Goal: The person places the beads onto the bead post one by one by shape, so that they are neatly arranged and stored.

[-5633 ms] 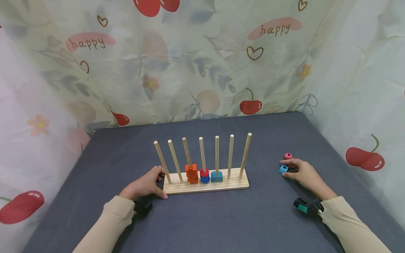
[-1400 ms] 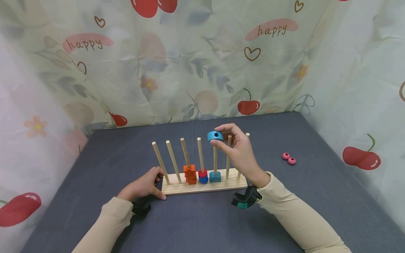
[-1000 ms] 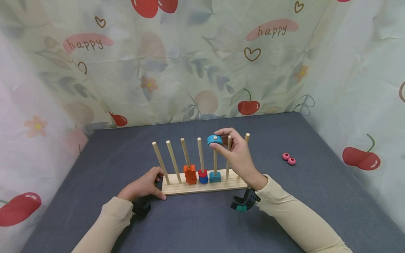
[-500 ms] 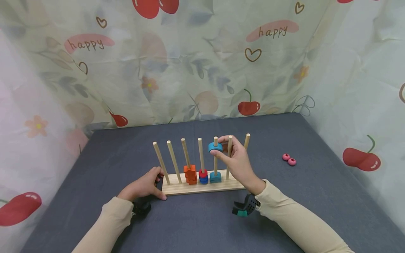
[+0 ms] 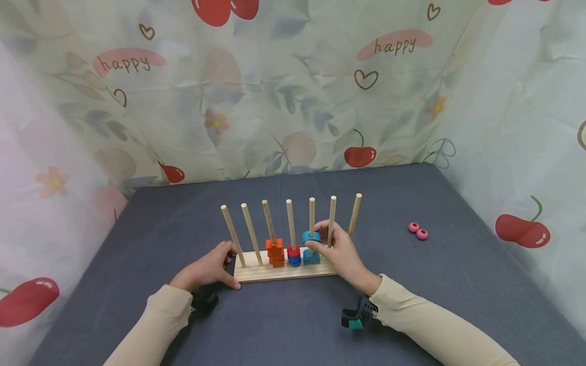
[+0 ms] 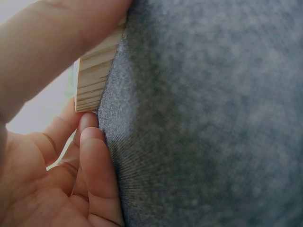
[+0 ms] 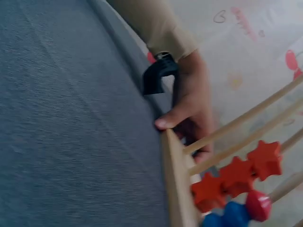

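A wooden peg rack (image 5: 284, 273) with several upright pegs stands mid-table. My left hand (image 5: 203, 267) grips its left end, thumb at the front corner; the left wrist view shows the board's end (image 6: 94, 87) between thumb and fingers. My right hand (image 5: 344, 255) pinches a light blue half-round bead (image 5: 311, 236) threaded low on the fifth peg from the left. Just beneath sits another light blue bead (image 5: 312, 257); whether the two touch is hard to tell. Orange star beads (image 5: 275, 252) fill the third peg's foot. The fourth peg carries a red bead (image 5: 293, 250) over blue ones (image 5: 294, 261).
Two pink round beads (image 5: 417, 231) lie on the dark grey tabletop (image 5: 389, 315) to the right of the rack. Bare pegs (image 5: 332, 218) rise close beside my right hand. A patterned curtain (image 5: 293, 91) hangs behind the table.
My right hand has fetched the light blue bead from the table's right side, set it on the fifth peg's top and slid it down. My left hand has stayed on the rack's end.
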`<state>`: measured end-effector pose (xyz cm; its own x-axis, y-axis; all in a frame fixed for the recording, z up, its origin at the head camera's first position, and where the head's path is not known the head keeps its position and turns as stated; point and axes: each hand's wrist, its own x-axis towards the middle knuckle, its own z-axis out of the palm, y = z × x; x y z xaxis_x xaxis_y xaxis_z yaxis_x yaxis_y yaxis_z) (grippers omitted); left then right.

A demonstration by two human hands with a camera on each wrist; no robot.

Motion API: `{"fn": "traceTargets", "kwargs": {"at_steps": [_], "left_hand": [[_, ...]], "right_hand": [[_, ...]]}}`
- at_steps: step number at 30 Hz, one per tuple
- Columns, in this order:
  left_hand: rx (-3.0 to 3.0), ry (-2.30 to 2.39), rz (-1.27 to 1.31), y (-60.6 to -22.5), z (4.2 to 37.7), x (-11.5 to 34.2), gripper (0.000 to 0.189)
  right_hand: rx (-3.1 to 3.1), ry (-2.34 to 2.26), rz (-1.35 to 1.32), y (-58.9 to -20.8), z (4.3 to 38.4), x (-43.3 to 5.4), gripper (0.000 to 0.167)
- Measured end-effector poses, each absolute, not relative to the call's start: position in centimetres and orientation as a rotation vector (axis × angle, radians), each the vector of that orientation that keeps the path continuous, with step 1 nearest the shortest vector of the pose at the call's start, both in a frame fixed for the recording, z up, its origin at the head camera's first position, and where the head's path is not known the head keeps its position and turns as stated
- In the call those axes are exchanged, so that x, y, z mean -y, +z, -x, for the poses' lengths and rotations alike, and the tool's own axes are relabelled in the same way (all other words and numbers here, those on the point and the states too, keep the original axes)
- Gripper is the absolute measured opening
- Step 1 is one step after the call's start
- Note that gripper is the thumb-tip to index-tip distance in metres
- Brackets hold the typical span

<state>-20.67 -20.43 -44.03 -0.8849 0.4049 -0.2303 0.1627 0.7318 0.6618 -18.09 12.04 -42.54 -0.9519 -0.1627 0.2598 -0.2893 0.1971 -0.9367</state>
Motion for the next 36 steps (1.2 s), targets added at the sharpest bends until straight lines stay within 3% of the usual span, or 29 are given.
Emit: {"fn": "traceTargets", "kwargs": {"at_steps": [9,36], "left_hand": [[-2.570,0.933,-0.413,-44.1,20.6,20.3,0.067],[-2.568,0.923,-0.410,-44.1,20.7,20.4,0.068]], "right_hand": [[2.497,1.888,-0.331,-45.1,18.0,-12.0,0.031],[2.554,1.851,-0.297,-46.0,18.2,-12.1,0.035]]}}
